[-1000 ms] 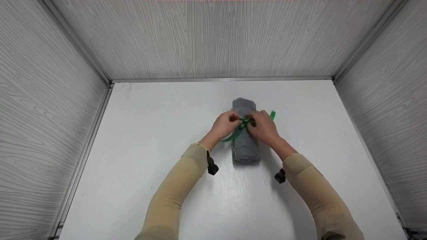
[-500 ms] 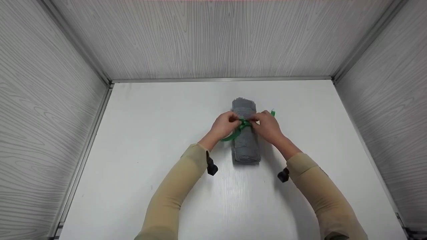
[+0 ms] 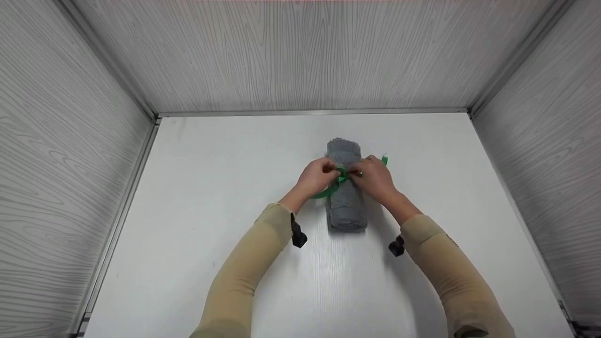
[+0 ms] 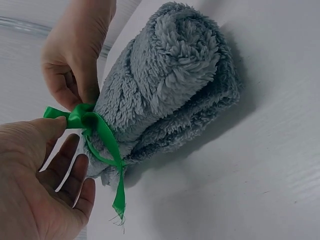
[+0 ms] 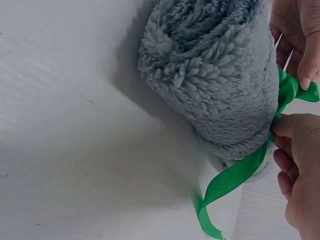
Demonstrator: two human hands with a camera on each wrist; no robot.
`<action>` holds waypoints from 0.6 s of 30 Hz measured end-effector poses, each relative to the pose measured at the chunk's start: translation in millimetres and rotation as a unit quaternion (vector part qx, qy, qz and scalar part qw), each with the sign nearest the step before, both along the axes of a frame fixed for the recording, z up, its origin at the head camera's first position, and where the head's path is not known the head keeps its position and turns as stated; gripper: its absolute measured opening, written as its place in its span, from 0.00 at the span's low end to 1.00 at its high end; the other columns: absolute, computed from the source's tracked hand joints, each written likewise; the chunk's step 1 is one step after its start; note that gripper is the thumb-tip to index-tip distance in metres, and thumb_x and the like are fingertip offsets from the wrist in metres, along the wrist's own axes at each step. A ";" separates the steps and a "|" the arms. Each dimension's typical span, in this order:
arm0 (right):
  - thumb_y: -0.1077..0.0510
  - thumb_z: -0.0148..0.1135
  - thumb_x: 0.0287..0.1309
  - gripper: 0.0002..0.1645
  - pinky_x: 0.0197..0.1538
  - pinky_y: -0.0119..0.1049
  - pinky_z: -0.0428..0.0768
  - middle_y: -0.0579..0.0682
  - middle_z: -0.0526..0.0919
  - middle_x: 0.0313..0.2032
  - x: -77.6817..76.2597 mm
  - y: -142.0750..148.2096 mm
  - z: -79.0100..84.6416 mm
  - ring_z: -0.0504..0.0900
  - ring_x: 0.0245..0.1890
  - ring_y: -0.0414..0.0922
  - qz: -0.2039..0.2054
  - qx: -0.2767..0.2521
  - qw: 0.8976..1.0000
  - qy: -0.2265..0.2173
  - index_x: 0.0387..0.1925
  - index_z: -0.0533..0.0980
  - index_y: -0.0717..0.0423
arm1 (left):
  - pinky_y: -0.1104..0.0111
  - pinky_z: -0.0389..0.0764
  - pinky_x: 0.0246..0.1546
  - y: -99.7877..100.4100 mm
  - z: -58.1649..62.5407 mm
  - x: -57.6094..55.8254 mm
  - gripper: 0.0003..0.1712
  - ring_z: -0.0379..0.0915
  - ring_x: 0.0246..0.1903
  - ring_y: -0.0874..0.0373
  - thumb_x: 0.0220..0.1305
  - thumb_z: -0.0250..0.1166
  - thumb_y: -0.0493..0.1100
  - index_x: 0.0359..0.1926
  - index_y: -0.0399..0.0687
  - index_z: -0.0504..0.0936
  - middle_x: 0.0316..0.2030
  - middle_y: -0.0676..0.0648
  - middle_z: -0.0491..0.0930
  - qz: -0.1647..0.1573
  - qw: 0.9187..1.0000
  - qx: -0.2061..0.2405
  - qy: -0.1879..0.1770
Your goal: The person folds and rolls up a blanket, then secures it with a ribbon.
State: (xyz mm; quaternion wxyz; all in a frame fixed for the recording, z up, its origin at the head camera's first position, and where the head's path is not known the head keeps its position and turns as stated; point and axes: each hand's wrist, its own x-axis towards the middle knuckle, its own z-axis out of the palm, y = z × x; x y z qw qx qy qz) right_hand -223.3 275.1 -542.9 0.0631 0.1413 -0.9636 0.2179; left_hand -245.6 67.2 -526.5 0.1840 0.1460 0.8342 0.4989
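A fluffy grey towel, rolled up, lies lengthwise on the white table. Round its middle runs a green satin ribbon, crossed into a knot with a loop on top. My left hand pinches that loop between thumb and forefinger, the other fingers loosely bent in the left wrist view. From the other side, my right hand pinches the ribbon right at the knot; its fingertips are partly hidden against the towel. One frayed ribbon tail hangs on the left side, and another tail curls down on the right.
The white tabletop surrounds the towel. Grey wood-grain panels rise at the back and both sides, with a metal strip along the rear edge. A small black device hangs at each sleeve cuff.
My right hand drew slightly right off the knot, then came back a little toward it. The ribbon loop between the hands changed shape. Left hand and towel stayed nearly still.
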 end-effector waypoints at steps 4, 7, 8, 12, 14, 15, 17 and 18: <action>0.58 0.67 0.69 0.07 0.48 0.47 0.79 0.51 0.88 0.39 -0.7 -0.3 -2.7 0.78 0.43 0.52 0.004 0.012 1.000 0.004 0.42 0.88 0.55 | 0.64 0.80 0.48 -0.1 -0.3 0.7 0.12 0.78 0.49 0.56 0.75 0.63 0.46 0.53 0.46 0.82 0.49 0.49 0.81 -0.001 1.000 -0.003 -0.004; 0.57 0.66 0.70 0.07 0.48 0.47 0.78 0.52 0.87 0.39 -1.0 -0.1 -3.3 0.78 0.42 0.52 0.004 0.005 1.000 0.000 0.42 0.87 0.56 | 0.64 0.80 0.49 -0.4 -0.5 0.8 0.12 0.78 0.50 0.56 0.76 0.63 0.46 0.54 0.46 0.82 0.50 0.48 0.81 -0.001 1.000 -0.001 -0.008; 0.57 0.66 0.70 0.07 0.47 0.47 0.78 0.52 0.86 0.39 -1.1 0.0 -3.3 0.77 0.42 0.52 0.003 -0.004 1.000 -0.002 0.42 0.86 0.56 | 0.64 0.80 0.49 -0.4 -0.6 0.7 0.12 0.78 0.50 0.56 0.76 0.63 0.46 0.54 0.46 0.82 0.50 0.48 0.81 -0.001 1.000 0.001 -0.008; 0.58 0.66 0.70 0.06 0.45 0.47 0.77 0.52 0.82 0.38 -2.0 1.7 -2.1 0.75 0.41 0.51 -0.005 -0.052 0.999 -0.004 0.40 0.85 0.56 | 0.64 0.80 0.48 -0.9 -0.7 0.1 0.12 0.78 0.49 0.56 0.75 0.63 0.46 0.52 0.45 0.82 0.49 0.48 0.81 0.003 1.000 0.009 -0.008; 0.58 0.66 0.70 0.05 0.45 0.47 0.76 0.52 0.80 0.38 -3.0 2.9 -0.8 0.75 0.41 0.52 -0.010 -0.076 0.997 -0.006 0.40 0.84 0.56 | 0.64 0.80 0.48 -1.0 -0.9 -0.4 0.11 0.78 0.49 0.57 0.75 0.63 0.46 0.52 0.46 0.82 0.48 0.48 0.81 0.006 1.000 0.013 -0.008; 0.58 0.66 0.70 0.05 0.46 0.47 0.76 0.52 0.80 0.39 -3.5 3.6 0.2 0.75 0.42 0.53 -0.012 -0.086 0.996 -0.010 0.41 0.84 0.56 | 0.64 0.80 0.48 -0.9 -1.0 -0.7 0.11 0.78 0.49 0.57 0.75 0.63 0.46 0.51 0.46 0.82 0.48 0.48 0.81 0.007 1.000 0.014 -0.008; 0.58 0.65 0.70 0.05 0.48 0.48 0.76 0.53 0.80 0.40 -4.9 5.3 3.0 0.76 0.45 0.55 -0.018 -0.105 0.994 -0.018 0.41 0.83 0.57 | 0.64 0.80 0.48 -0.7 -1.1 -1.1 0.11 0.78 0.48 0.57 0.75 0.63 0.47 0.51 0.46 0.82 0.48 0.49 0.81 0.008 1.000 0.017 -0.008; 0.58 0.65 0.70 0.06 0.48 0.48 0.76 0.53 0.80 0.40 -5.5 6.4 4.5 0.76 0.45 0.56 -0.021 -0.115 0.993 -0.024 0.42 0.83 0.58 | 0.64 0.80 0.48 -0.6 -1.1 -1.5 0.12 0.78 0.48 0.57 0.75 0.63 0.47 0.51 0.46 0.82 0.48 0.49 0.81 0.010 1.000 0.017 -0.007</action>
